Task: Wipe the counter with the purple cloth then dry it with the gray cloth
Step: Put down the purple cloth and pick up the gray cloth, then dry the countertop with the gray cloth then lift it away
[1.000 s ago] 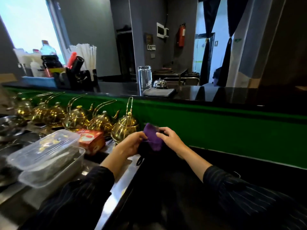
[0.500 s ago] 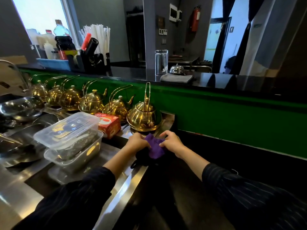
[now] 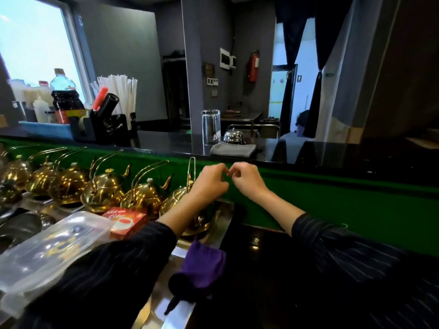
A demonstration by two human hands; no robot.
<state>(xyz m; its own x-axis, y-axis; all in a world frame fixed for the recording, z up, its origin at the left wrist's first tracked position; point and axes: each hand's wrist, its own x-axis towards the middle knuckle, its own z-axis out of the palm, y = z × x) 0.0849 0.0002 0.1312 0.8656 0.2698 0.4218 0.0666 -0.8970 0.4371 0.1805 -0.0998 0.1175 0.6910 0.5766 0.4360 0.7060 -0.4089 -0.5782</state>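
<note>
The purple cloth [image 3: 203,263] lies bunched on the steel edge of the lower counter [image 3: 259,252], partly over something dark, with neither hand on it. The folded gray cloth [image 3: 234,149] rests on the glossy black upper counter [image 3: 320,151], beside a silver bell and an upturned glass. My left hand [image 3: 210,181] and my right hand [image 3: 248,179] are raised side by side in front of the green wall, just below the gray cloth. Their fingers are curled in and hold nothing.
A row of brass teapots [image 3: 107,188] lines the steel shelf at left, the nearest under my left forearm. A red tea box [image 3: 126,222] and clear plastic containers [image 3: 47,250] sit in front. A black caddy with straws [image 3: 111,119] stands on the upper counter.
Both hands let go of the purple cloth and rose toward the upper counter. The cloth now lies on the lower counter edge. The camera tilted down and moved closer.
</note>
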